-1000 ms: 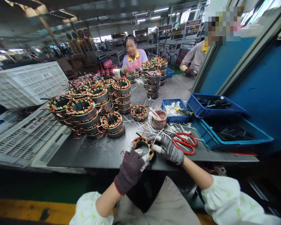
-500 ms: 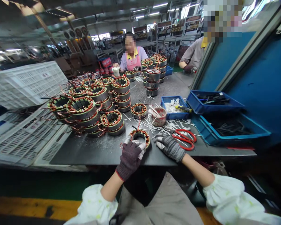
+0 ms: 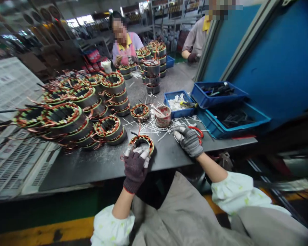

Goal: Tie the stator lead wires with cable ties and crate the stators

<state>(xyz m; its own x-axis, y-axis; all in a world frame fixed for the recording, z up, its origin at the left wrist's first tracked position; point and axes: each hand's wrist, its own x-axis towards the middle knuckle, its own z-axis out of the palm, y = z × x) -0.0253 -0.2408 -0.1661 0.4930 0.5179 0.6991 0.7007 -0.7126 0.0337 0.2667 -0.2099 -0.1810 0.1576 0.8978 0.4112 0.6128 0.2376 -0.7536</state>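
Note:
My left hand (image 3: 135, 167), in a dark maroon knit glove, grips the near edge of a copper-wound motor stator (image 3: 141, 143) lying on the dark metal workbench (image 3: 92, 171). The gloved fingers hide part of its ring. My right hand (image 3: 189, 140), in a grey glove, rests on the bench holding nothing, its fingers a little apart. Red-handled scissors (image 3: 197, 131) lie just beyond it, partly hidden by the glove. Loose white cable ties (image 3: 151, 125) are scattered ahead of that hand.
Stacks of wound stators (image 3: 66, 118) crowd the bench to the left. A small cup (image 3: 163, 116), a blue tray (image 3: 178, 104) and blue crates (image 3: 233, 119) stand ahead right. White crates (image 3: 10, 89) lie left. Co-workers (image 3: 124, 44) (image 3: 195, 41) sit beyond.
The whole view has swung, so the bench sits further left and tilted. My right hand has shifted onto the scissors' near side. My left hand still grips the stator.

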